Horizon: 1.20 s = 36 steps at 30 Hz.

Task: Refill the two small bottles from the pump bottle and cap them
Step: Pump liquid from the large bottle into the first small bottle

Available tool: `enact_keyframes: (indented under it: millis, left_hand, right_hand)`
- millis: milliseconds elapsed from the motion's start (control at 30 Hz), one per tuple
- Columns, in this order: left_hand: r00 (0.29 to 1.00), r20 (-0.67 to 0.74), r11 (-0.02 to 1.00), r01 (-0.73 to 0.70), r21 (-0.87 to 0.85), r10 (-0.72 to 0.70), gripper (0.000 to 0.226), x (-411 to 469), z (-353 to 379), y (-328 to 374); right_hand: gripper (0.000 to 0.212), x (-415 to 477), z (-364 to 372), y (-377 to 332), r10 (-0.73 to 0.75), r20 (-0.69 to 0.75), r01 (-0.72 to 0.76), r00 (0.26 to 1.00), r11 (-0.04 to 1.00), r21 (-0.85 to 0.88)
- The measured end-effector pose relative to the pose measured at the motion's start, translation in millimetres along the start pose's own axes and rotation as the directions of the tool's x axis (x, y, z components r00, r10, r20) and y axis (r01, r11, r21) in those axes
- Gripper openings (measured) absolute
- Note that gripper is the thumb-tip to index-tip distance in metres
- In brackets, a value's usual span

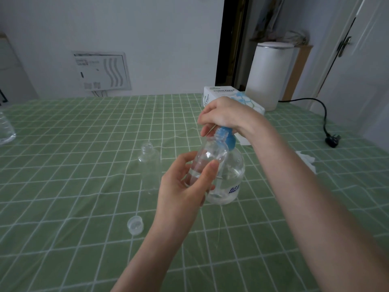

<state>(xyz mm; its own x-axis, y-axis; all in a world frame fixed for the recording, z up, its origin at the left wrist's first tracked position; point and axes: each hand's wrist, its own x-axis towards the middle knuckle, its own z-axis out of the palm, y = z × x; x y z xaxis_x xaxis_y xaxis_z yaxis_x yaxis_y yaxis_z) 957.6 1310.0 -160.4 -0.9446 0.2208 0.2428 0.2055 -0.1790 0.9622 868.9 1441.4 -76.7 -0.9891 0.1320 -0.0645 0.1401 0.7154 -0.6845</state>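
Observation:
My left hand (185,184) grips a small clear bottle (207,157), tilted with its open neck up against the blue pump head. A little clear liquid lies in its bottom. My right hand (226,115) is curled over the blue pump top of the clear pump bottle (230,178), which stands on the table. A second small clear bottle (149,163) stands upright and uncapped to the left. One clear cap (135,225) lies on the cloth in front of it.
The table wears a green checked cloth (84,186). A tissue box (223,95) and a white cylindrical appliance (269,76) stand behind the hands, with a black cord and plug (332,139) at right. A crumpled tissue (307,162) lies right; another clear bottle (6,129) at far left.

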Motion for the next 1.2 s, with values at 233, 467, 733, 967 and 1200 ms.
enact_keyframes:
  millis: [233,467,733,967,1200]
  left_hand:
    - [1.0,0.003,1.0,0.002,-0.017,-0.002,0.028,0.2,-0.5,-0.1]
    - [1.0,0.002,1.0,0.02,-0.007,-0.02,0.025,-0.8,-0.9,-3.0]
    - [1.0,0.001,1.0,0.01,-0.007,-0.01,0.028,-0.2,-0.9,-3.3]
    - [1.0,0.012,1.0,0.003,-0.016,-0.002,0.025,0.3,-0.4,0.1]
    - [1.0,0.005,1.0,0.009,-0.024,-0.009,0.029,0.0,-1.1,-1.2]
  right_hand:
    - [0.02,1.5,-0.9,-2.9,0.023,0.011,-0.023,1.0,1.0,0.006]
    - [0.013,-0.8,5.2,2.7,0.012,0.027,-0.013,1.0,1.0,0.014]
    - [0.02,-0.8,4.6,3.5,0.0,0.01,0.0,1.0,0.999,0.032]
    - [0.009,0.1,-1.2,-1.4,-0.021,-0.005,0.022,1.0,0.999,0.044]
    - [0.018,-1.6,0.9,-2.1,0.01,0.024,-0.01,1.0,0.999,0.034]
